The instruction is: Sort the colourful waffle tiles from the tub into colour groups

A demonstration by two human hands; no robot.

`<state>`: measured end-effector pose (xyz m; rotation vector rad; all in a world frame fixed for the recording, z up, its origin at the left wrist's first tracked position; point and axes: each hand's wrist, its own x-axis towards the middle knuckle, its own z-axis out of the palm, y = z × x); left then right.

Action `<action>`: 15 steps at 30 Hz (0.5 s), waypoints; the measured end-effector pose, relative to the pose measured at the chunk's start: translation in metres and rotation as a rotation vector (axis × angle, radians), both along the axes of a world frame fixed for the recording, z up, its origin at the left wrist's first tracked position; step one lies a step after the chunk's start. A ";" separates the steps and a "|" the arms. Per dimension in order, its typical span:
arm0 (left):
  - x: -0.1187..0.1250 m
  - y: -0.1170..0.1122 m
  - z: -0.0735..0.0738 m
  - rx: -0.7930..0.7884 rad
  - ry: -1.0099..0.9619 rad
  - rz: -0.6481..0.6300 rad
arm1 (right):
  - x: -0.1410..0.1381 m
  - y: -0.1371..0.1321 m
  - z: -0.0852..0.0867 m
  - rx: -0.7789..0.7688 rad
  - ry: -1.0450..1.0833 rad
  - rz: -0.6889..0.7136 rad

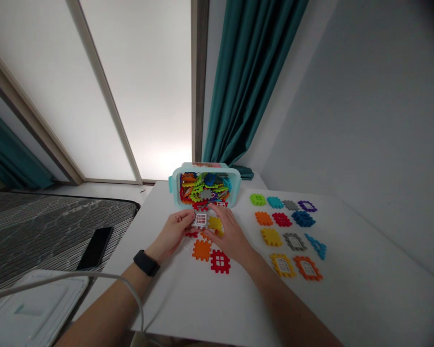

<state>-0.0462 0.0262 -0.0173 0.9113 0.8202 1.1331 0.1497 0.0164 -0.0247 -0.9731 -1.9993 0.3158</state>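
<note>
My left hand [175, 231], with a black watch on its wrist, pinches a grey building tile with a white window [201, 220] at the tile's left edge. A yellow interlocking tile [215, 224] lies right beside it, within the curve of my right hand [231, 233]. That hand's thumb and fingers reach around the yellow tile; part of the grip is hidden. Just beyond the window tile is a red tile [200, 206]. Nearer me on the table are an orange tile [201, 250] and a red window-frame tile [220, 261].
A light-blue tub [172, 185] full of mixed tiles stands behind my hands. Rows of sorted tiles [282, 220] lie on the white table [195, 303] to the right. At left are a dark phone [95, 247], a white lid [36, 303] and a cable [94, 274] crossing my left forearm.
</note>
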 end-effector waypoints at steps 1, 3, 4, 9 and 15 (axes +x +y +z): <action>0.000 0.000 0.000 0.000 0.001 -0.011 | 0.001 0.000 0.000 0.001 -0.009 0.003; 0.001 -0.001 0.001 -0.007 -0.013 -0.030 | 0.002 0.001 0.000 0.010 -0.019 0.010; 0.001 -0.002 0.001 -0.015 -0.028 -0.032 | 0.002 0.001 0.000 0.020 -0.021 0.010; -0.002 0.001 0.005 -0.071 -0.117 0.008 | 0.005 0.002 0.000 0.058 -0.015 -0.020; -0.007 0.003 0.007 -0.063 -0.124 0.000 | 0.006 0.003 -0.001 0.038 -0.011 -0.033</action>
